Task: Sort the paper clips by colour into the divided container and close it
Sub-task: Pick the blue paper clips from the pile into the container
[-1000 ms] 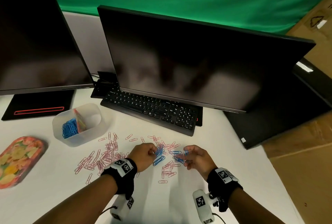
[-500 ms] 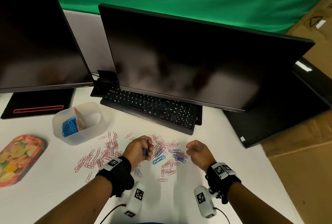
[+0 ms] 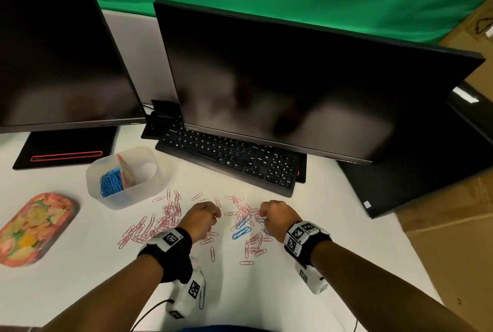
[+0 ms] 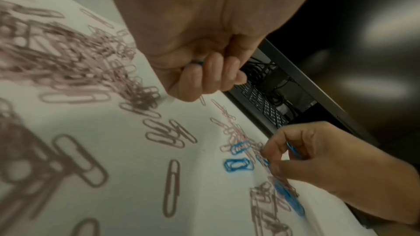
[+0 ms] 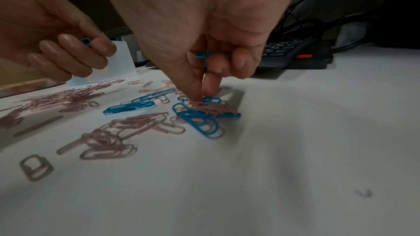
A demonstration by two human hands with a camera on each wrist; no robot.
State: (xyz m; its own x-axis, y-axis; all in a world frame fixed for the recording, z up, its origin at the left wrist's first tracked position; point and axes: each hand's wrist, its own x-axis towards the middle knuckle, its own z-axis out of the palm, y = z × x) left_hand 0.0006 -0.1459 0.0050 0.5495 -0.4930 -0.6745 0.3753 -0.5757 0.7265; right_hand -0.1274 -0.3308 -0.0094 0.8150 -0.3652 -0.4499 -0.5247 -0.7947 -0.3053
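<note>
Pink paper clips [image 3: 165, 221] lie scattered on the white table, with a few blue paper clips [image 3: 241, 232] among them. My left hand [image 3: 204, 218] is curled into a fist that holds blue clips [image 4: 200, 62]. My right hand [image 3: 272, 215] keeps a blue clip [image 5: 212, 55] under its curled fingers, while its thumb and forefinger pinch down on another blue clip [image 5: 210, 99] in the pile. The translucent divided container [image 3: 124, 178] stands open at the left, with blue clips [image 3: 110, 185] in its left compartment behind a colourful divider.
The floral lid [image 3: 34, 227] lies at the far left. A black keyboard [image 3: 232, 161] and two dark monitors [image 3: 293, 86] stand behind the clips. A black case [image 3: 416, 171] lies at the right, past it cardboard [image 3: 448, 251].
My left hand has closed into a fist round blue clips and drawn back a little to the left. My right hand has reached down into the pile.
</note>
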